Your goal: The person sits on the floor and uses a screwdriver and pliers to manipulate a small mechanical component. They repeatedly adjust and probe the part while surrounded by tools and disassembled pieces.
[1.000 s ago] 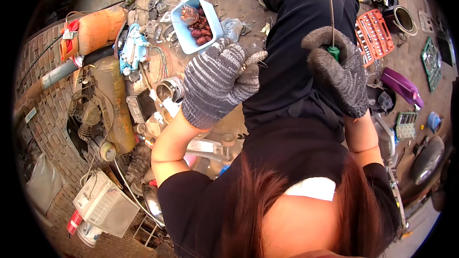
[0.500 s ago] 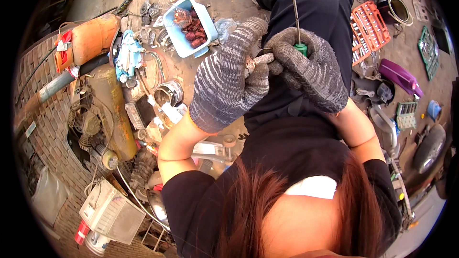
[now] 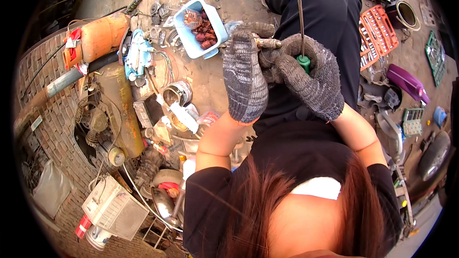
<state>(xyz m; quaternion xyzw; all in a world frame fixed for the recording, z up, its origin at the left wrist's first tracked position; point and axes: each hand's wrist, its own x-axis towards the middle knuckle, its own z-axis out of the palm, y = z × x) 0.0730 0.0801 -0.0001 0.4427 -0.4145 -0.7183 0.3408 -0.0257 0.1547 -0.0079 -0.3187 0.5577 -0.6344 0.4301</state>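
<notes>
Both my hands wear grey knitted gloves and meet above my black-trousered legs (image 3: 325, 14). My left hand (image 3: 245, 74) is closed on a small metal cylindrical part (image 3: 268, 43), which lies crosswise by its fingertips. My right hand (image 3: 316, 86) is curled round the green handle (image 3: 304, 62) of a screwdriver, whose long thin shaft points up, away from me. The right fingertips are up against the left hand, just below the metal part, where a thin wire shows faintly. The fingertips in between are partly hidden.
A blue tub (image 3: 216, 21) holds reddish copper coils. An orange cylinder (image 3: 103, 38), a yellowish tank (image 3: 125, 119), cans (image 3: 177, 93) and a white housing (image 3: 114, 205) crowd the left. An orange socket case (image 3: 377, 36), a purple panel (image 3: 404, 81) and a green case (image 3: 435, 57) lie right.
My hands have come together from apart. The left one has moved right and turned, showing more of the metal part. The right one has moved left with the screwdriver still in it.
</notes>
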